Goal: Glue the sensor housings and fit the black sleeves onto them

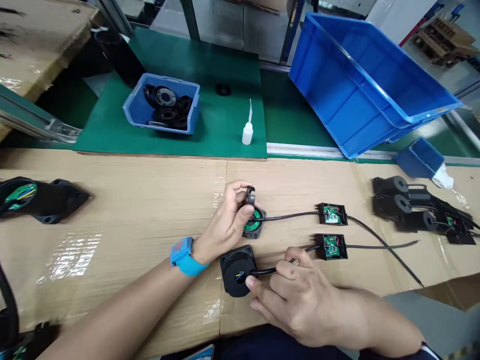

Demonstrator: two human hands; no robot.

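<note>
left hand [229,216] pinching a small curved black plastic piece [249,196], right hand [296,297] gripping a thin black cable [267,271] running into a square-flanged black housing [237,261]

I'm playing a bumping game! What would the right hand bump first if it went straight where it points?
The right hand would probably meet the black base; they look so close that I can't tell whether they already touch.

1. No txt, nos. or brands legible anywhere.
2. Blue wristband [189,262], just L of ctr: reddish mark, too blurry to read.
3. Cardboard [41,47], upper L: dark marks, can't tell if print.
</note>
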